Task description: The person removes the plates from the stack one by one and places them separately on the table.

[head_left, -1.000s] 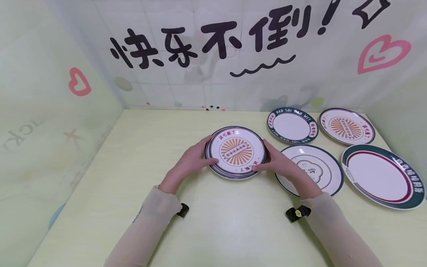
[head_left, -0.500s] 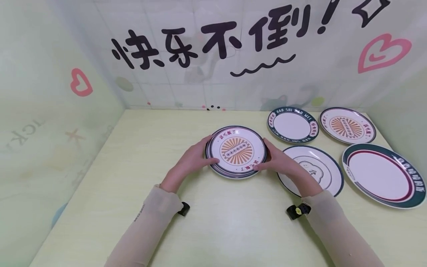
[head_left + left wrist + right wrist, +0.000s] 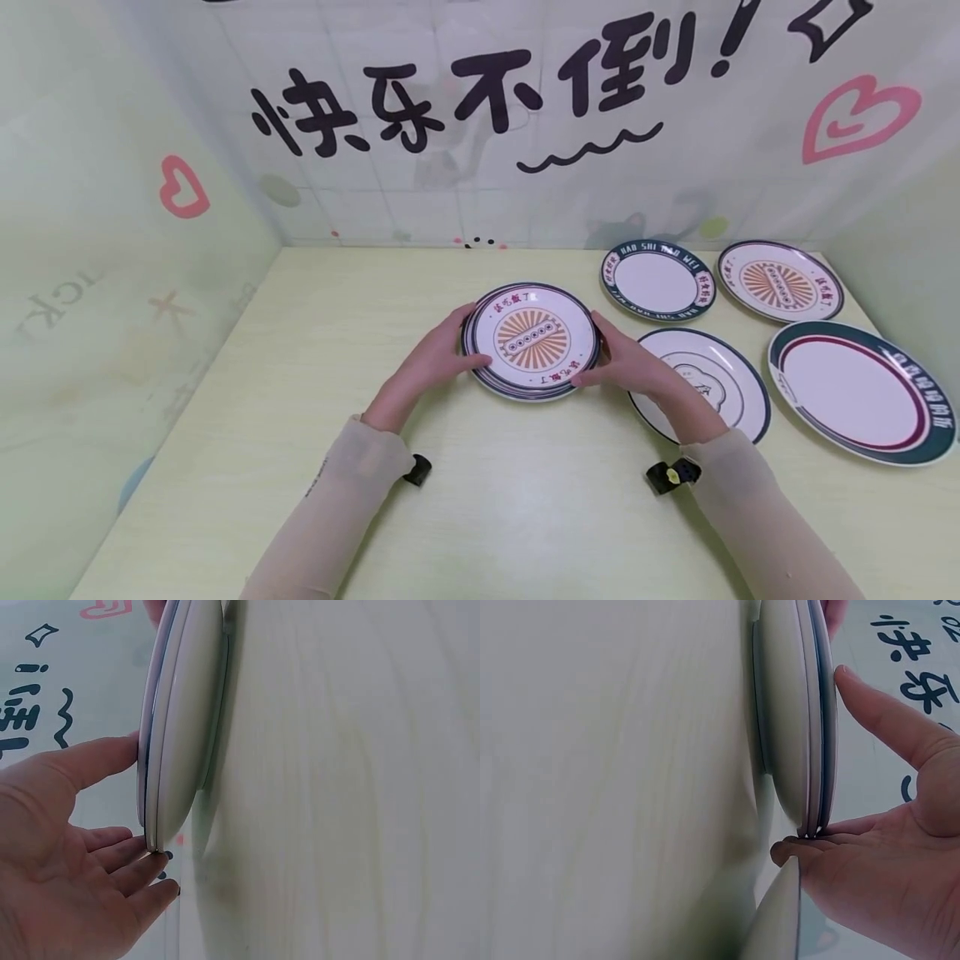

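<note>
Left hand (image 3: pixel 433 360) and right hand (image 3: pixel 626 360) grasp a stack of plates (image 3: pixel 531 343)

Both hands grip the stack from opposite sides, each thumb on the top plate's face near the rim and the fingers along the outer edge. The stack is near the middle of the table (image 3: pixel 480 508), low over its surface, its round face turned up. White and glossy, the top plate carries a dark rim line, red Chinese characters at two opposite places, and an orange sunburst crossed by a pale bar with a row of round dots. Several rims show packed closely together, though their number is unclear; the lowest plate has a smooth, pale underside.

Beyond the right hand lies a white plate with a cloud-shaped emblem (image 3: pixel 731 371), partly hidden by the arm. Farther back is a green-rimmed lettered plate (image 3: pixel 656 282), and beside it a sunburst plate (image 3: pixel 780 282) with a dark rim line. At the far right sits a large plate (image 3: pixel 855 394) with a green border and a maroon ring. Behind the table, the wall (image 3: pixel 450 196) bears black characters and a pink heart (image 3: pixel 862 119).
</note>
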A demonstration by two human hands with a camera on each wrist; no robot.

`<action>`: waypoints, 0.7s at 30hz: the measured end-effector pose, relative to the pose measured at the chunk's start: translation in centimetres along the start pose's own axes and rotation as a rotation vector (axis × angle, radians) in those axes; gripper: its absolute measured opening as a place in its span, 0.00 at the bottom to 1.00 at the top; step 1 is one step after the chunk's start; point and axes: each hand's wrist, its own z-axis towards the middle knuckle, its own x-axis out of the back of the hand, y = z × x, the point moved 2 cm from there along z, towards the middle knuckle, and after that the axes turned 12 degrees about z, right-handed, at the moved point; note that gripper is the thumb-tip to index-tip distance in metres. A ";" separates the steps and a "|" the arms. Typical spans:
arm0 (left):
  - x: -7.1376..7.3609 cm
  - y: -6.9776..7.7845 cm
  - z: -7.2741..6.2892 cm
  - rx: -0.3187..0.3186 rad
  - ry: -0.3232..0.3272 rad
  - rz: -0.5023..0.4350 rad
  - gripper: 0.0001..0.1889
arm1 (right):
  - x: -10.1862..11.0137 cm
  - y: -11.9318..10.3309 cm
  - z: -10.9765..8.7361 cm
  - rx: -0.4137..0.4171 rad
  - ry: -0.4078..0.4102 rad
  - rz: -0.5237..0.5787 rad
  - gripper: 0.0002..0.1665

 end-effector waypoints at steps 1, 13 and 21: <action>0.0 0.0 0.0 -0.001 0.000 -0.005 0.49 | 0.1 0.1 0.0 -0.005 -0.003 -0.002 0.73; 0.0 0.4 -0.1 0.016 -0.005 -0.027 0.49 | 1.0 0.7 -1.0 0.032 -0.028 0.010 0.70; 0.4 0.2 -0.2 0.099 0.003 -0.030 0.46 | -0.1 0.2 -0.3 0.043 0.022 0.012 0.69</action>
